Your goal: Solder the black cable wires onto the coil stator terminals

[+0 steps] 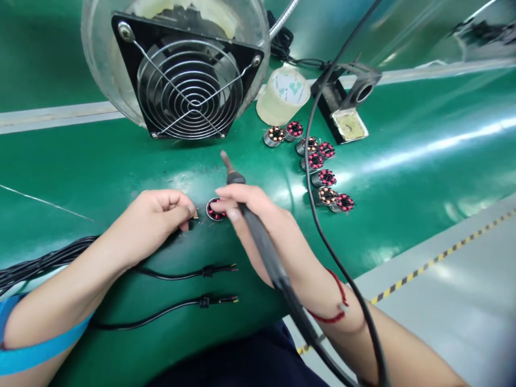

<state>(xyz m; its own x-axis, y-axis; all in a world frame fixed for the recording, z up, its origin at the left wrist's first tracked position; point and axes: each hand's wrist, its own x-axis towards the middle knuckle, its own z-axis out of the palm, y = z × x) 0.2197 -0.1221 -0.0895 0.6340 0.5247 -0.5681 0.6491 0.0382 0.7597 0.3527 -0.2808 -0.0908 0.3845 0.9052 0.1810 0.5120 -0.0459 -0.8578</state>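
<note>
My left hand [163, 217] is closed in a pinch, and thin coloured wire ends [196, 213] poke out at the fingertips. They look like the end of a black cable, mostly hidden by the hand. Just right of it, a small round motor stator [215, 210] with red windings lies on the green mat. My right hand [262, 226] grips a soldering iron [258, 228] like a pen, its tip pointing up and away over the mat. Fingers of that hand reach over the stator's right side and seem to touch it.
A fan with a wire guard [193, 88] stands ahead. Several stators [323, 177] sit at the right, near a tape roll [284, 97] and an iron stand [342, 102]. Two black cables [177, 277] lie in front. The iron's cord [310, 161] crosses the right side.
</note>
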